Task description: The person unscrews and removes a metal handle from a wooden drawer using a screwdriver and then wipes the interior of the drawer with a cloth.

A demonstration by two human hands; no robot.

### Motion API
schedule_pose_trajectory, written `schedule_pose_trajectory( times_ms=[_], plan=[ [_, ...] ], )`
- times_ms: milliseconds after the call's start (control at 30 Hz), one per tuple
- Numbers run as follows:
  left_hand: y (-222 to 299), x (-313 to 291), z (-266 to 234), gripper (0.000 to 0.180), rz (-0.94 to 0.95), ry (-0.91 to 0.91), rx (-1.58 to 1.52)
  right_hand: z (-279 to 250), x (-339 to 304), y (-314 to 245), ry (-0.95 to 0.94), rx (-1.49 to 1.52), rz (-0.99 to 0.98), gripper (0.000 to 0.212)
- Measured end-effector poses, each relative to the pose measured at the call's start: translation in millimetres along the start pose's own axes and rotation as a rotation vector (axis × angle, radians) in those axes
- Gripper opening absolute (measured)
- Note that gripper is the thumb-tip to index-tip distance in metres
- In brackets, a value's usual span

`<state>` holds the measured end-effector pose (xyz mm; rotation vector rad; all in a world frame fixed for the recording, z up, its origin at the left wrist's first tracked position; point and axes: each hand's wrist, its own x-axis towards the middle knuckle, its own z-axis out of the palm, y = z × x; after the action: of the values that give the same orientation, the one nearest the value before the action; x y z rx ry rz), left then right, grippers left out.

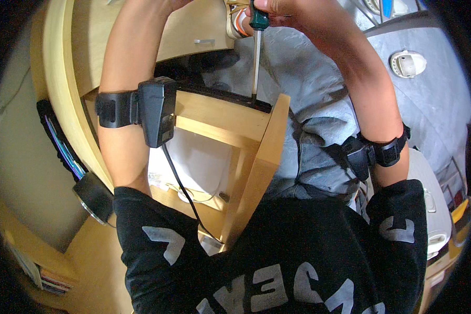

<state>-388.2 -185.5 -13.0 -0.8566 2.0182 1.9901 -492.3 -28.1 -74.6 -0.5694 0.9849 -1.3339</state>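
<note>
At the top of the view, my right hand (286, 10) is closed round the dark green handle of a screwdriver (256, 60). Its long metal shaft points down, and the tip meets a black rail (222, 96) along the side of a pale wooden drawer (222, 112). My left arm reaches past the drawer to the top edge. Only the wrist end of my left hand (177, 3) shows there, its fingers out of the picture. I cannot tell whether a screw sits under the tip.
Inside the drawer lie white papers and a pale cable (193, 198). A black cable (183, 183) hangs from the device strapped to my left arm. Beyond stands a wooden panel with a metal handle (204, 41). A white round object (408, 64) lies at the right.
</note>
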Motion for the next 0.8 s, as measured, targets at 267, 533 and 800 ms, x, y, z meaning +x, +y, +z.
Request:
schedule_pose_trajectory(
  times_ms=[267, 533, 800],
  plan=[
    [1.9, 0.9, 2.9, 0.038, 0.043, 0.004, -0.024, 0.6, -0.2, 2.5, 0.025, 0.028, -0.054, 0.011],
    [-0.1, 2.8, 1.1, 0.039, 0.018, -0.01, -0.033, 0.0, 2.5, 10.2, 0.05, 0.026, -0.08, 0.011],
    [-1.9, 5.7, 1.7, 0.039, 0.009, -0.035, -0.062, 1.2, 0.5, 10.6, 0.072, 0.019, -0.1, 0.011]
  ],
)
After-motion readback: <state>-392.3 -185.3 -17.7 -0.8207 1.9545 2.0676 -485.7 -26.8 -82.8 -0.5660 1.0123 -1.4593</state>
